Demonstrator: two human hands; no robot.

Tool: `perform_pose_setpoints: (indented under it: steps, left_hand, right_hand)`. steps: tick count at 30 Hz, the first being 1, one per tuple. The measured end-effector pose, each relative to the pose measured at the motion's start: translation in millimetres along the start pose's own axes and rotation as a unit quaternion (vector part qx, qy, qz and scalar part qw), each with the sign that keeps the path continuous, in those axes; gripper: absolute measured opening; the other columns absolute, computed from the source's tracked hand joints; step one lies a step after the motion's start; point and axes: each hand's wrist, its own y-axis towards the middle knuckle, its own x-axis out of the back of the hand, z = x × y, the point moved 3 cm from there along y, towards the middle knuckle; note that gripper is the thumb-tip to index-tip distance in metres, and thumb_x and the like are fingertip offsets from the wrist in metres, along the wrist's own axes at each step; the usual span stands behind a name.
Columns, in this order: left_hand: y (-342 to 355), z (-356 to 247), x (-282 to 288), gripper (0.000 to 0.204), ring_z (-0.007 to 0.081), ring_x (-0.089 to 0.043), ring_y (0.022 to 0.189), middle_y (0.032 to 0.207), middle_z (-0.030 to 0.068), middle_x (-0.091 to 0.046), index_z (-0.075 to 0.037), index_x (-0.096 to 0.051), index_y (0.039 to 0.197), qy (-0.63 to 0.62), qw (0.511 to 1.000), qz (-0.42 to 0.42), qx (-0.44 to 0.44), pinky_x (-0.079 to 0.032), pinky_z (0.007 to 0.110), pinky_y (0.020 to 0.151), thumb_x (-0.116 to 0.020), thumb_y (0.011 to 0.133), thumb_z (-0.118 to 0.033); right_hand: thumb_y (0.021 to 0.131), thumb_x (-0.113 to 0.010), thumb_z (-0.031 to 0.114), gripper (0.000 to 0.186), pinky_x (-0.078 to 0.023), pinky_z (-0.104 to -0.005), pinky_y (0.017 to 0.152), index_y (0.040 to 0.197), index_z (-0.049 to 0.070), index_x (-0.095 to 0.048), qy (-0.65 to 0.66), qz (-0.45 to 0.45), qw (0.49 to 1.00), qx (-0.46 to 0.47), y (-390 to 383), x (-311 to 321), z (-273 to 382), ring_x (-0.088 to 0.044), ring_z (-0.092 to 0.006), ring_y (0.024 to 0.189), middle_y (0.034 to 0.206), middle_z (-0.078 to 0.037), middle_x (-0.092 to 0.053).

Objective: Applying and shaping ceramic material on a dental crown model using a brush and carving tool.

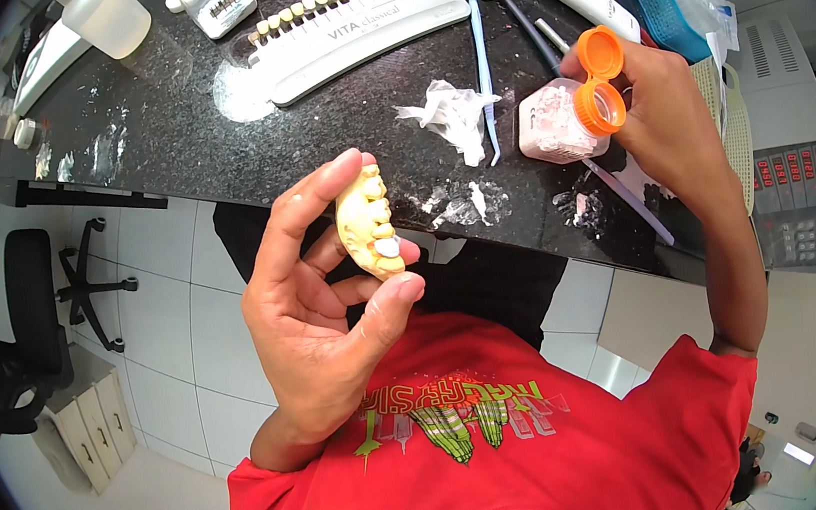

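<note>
Between the thumb and fingers of my left hand is a yellow dental cast, raised in front of the bench edge. One tooth on it, a white crown, stands out from the yellow teeth. My right hand is closed around a small clear bottle of pale pink powder, tilted over the bench. Its orange flip cap hangs open; some fingers are hidden behind the bottle. Crumpled white tissue lies left of the bottle, beside a thin blue instrument.
A tooth shade guide lies at the back of the black speckled bench. Farther left stand a bottle with dark marks and a translucent bottle. White powder smears dot the bench. A blue basket and a furnace panel are at right.
</note>
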Motion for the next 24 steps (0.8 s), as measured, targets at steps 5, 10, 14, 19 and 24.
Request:
perform_pose_setpoints:
  steps: [5,10,14,19,24]
  left_hand:
    - [2.7,-0.7,-5.3,0.062,0.0167,-0.061,0.099,0.131,0.0155,-0.046,0.004,-0.044,0.133,0.041,0.999,-0.007,-0.005,-0.057,0.024,0.078,-0.067,0.076,0.011]
    - [3.4,3.7,-6.7,0.063,0.0149,-0.061,0.097,0.130,0.0158,-0.050,0.003,-0.045,0.133,0.085,0.996,0.007,-0.013,-0.057,0.023,0.077,-0.067,0.074,0.011]
    - [8.1,0.1,-7.7,0.063,0.0137,-0.062,0.094,0.128,0.0151,-0.053,0.003,-0.048,0.131,0.150,0.988,0.017,-0.028,-0.056,0.022,0.076,-0.067,0.071,0.012]
    - [11.4,-1.1,-13.2,0.062,0.0156,-0.064,0.092,0.125,0.0209,-0.057,0.007,-0.045,0.132,0.176,0.983,0.044,-0.009,-0.055,0.026,0.082,-0.065,0.072,0.008]
    - [10.1,3.3,-15.9,0.062,0.0169,-0.065,0.094,0.126,0.0225,-0.057,0.008,-0.046,0.131,0.164,0.986,0.044,0.003,-0.055,0.026,0.080,-0.066,0.072,0.006]
  right_hand:
    - [0.081,-0.063,0.006,0.026,-0.046,-0.0249,0.061,0.106,0.001,-0.060,-0.023,-0.015,1.000,-0.009,-1.0,4.9,0.5,-0.055,-0.0083,0.067,0.077,-0.003,-0.059]
    - [0.082,-0.064,0.008,0.020,-0.047,-0.0238,0.062,0.099,-0.001,-0.058,0.075,-0.183,0.980,-0.011,-24.9,44.6,-1.8,-0.057,-0.0097,0.066,0.074,-0.002,-0.057]
    - [0.087,-0.059,0.011,0.016,-0.048,-0.0267,0.068,0.094,-0.002,-0.054,0.168,-0.348,0.920,0.062,-73.4,46.8,22.7,-0.059,-0.0150,0.071,0.076,-0.009,-0.057]
    - [0.076,-0.062,-0.002,0.025,-0.053,-0.0267,0.064,0.101,-0.005,-0.062,0.444,-0.187,0.867,0.126,-98.0,-21.6,36.1,-0.065,-0.0195,0.071,0.083,-0.017,-0.065]
    - [0.069,-0.068,-0.006,0.022,-0.049,-0.0246,0.059,0.091,-0.005,-0.064,0.402,-0.136,0.897,0.124,-86.6,-49.7,39.8,-0.064,-0.0179,0.068,0.078,-0.014,-0.065]
